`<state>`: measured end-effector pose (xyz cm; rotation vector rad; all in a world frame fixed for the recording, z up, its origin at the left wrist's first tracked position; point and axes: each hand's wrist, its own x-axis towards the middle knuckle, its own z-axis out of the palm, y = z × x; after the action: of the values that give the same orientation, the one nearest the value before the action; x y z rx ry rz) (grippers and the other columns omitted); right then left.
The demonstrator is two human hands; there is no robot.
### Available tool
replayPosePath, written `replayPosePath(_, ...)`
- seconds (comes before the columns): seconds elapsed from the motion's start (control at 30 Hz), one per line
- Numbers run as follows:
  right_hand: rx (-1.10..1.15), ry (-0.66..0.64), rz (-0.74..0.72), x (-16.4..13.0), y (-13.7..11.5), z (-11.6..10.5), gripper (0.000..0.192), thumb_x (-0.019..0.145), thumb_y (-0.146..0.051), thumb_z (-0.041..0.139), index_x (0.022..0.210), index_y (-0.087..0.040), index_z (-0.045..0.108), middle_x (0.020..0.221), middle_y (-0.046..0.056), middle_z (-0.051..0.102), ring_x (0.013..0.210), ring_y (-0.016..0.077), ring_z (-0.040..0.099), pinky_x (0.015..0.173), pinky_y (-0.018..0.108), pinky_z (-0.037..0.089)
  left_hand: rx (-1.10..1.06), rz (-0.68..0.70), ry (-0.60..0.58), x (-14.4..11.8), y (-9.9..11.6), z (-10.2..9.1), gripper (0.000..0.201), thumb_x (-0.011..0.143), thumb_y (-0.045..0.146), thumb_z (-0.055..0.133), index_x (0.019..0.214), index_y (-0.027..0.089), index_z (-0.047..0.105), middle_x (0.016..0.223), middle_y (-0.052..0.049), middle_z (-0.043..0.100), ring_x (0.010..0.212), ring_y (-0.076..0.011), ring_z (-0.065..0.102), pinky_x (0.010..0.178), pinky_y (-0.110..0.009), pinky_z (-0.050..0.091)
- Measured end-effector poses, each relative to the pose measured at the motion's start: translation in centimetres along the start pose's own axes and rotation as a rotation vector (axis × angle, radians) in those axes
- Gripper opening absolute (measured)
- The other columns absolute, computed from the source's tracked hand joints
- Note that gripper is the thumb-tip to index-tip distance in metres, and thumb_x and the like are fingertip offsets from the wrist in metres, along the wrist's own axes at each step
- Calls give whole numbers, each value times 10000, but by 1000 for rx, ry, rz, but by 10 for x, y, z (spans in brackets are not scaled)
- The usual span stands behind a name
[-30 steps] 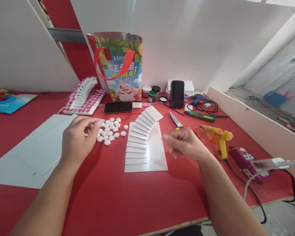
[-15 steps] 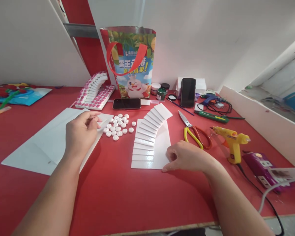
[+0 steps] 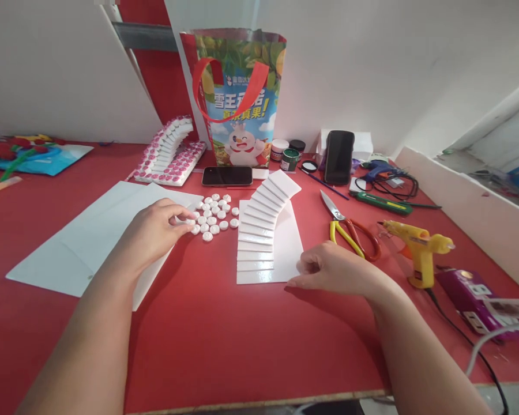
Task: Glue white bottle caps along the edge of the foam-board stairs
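Observation:
My left hand rests on a sheet of white foam board, and its fingertips pinch a small white disc at the left edge of a cluster of several white discs. My right hand lies on the red table with its fingers curled, touching the lower right corner of a white foam card. That card carries a curved staircase of white strips.
A printed bag, a flat phone, an upright phone, paint jars, scissors, a yellow glue gun with cord, a purple power strip and a pink-dotted staircase model stand around.
My right hand dropped from mid-air to the lower right corner of the white card. My left hand moved from the sheet onto the edge of the disc cluster. The view shifted right.

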<state>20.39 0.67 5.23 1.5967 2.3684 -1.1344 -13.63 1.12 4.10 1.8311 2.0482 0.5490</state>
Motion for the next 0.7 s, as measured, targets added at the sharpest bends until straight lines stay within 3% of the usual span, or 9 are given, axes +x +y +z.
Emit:
replayPosePath(0.13,108,66,13,-1,5,-2,470,777,-584,701,595,-200,498,588,-31,498,571,114,403,509,274,261,71,23,-62,1,-4,3,211,832,382,628,948,246,740,1153,-62,656,972,-273,636,824,-372,499)
replayPosePath(0.4,141,128,1,-1,6,-2,501,814,-573,694,574,-204,454,564,-45,422,539,99,341,484,279,214,82,50,-104,7,-6,11,173,807,337,599,889,232,708,1061,-79,635,890,-275,643,768,-374,475)
replayPosePath(0.57,149,165,-10,1,10,-2,503,827,-567,686,574,-206,445,562,-49,421,536,98,337,487,276,227,41,93,-59,6,-11,11,110,808,334,655,813,234,700,988,-50,624,800,-233,623,690,-329,444)
replayPosePath(0.7,69,301,7,-7,4,-4,484,884,-512,660,594,-208,420,563,-44,446,534,103,368,515,275,241,-134,89,47,6,-17,9,101,758,285,788,807,240,712,973,17,624,729,-152,590,607,-253,399)
